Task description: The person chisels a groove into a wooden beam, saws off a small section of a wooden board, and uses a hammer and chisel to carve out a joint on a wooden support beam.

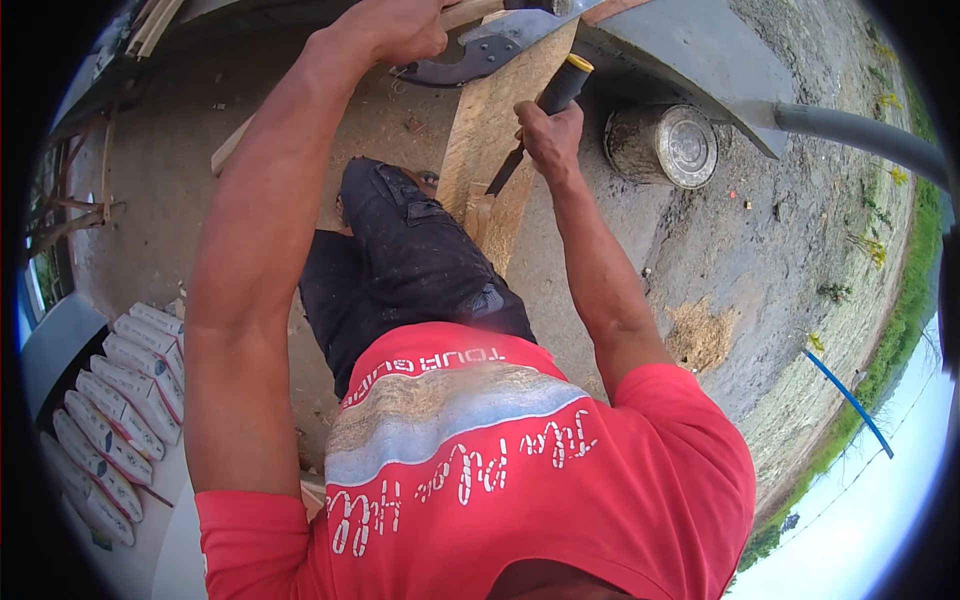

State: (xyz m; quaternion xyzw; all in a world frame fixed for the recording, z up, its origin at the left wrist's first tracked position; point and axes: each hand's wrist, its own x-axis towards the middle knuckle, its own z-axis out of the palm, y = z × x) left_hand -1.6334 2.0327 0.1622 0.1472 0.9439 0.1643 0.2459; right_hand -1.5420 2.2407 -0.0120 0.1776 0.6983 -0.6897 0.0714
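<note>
My right hand (553, 137) is closed round the black handle of a chisel (564, 86), whose butt end is yellow. The chisel slants down, its blade tip at a notched part of a wooden board (488, 120) beside my knee. Raised at the top edge, my left hand (400, 28) grips the wooden handle of a hammer (472, 13); the dark head is partly cut off by the frame. A handsaw (488, 52) with a dark grip lies across the board, just below the hammer.
A cement-stained bucket (662, 146) stands right of the board, below a grey slab (700, 50) with a grey pipe (860, 138). Sawdust (702, 333) lies on the ground at right. Several stacked sacks (120, 410) are at lower left. A blue pipe (850, 405) sticks out far right.
</note>
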